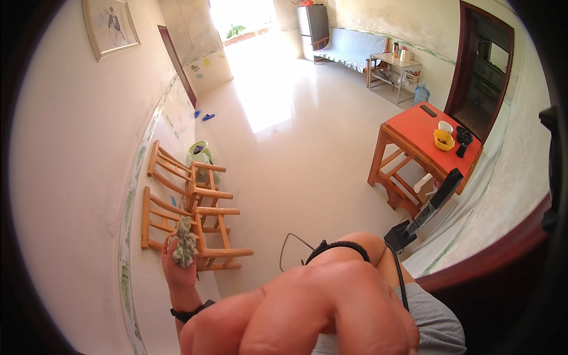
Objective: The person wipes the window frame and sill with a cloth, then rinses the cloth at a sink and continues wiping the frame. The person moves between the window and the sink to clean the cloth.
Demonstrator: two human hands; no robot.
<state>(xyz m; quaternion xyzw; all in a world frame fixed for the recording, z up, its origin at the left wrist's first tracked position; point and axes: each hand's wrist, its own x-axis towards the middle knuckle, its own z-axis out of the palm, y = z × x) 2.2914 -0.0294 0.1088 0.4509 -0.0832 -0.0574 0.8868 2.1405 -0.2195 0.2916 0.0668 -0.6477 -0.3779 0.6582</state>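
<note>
My left hand (179, 276) is raised at the lower left, shut on a crumpled grey-green fluffy cloth (184, 244). A black band circles that wrist. Behind the cloth stand two wooden chairs, the nearer chair (224, 253) and the farther chair (214, 194), along the left wall. Very close to the camera, my right hand (306, 306) fills the bottom middle, its knuckles large and bent. A black ruffled band (339, 245) sits around its wrist. The fingertips are out of sight, so what they touch cannot be seen.
A red-topped wooden table (410, 120) at right bears a yellow basket (443, 140), a white bowl (445, 127) and dark objects. Beside it stands a black upright device (437, 199). Farther off are a blue-covered bench (348, 46), a metal-framed side table (395, 61) and blue slippers (208, 117).
</note>
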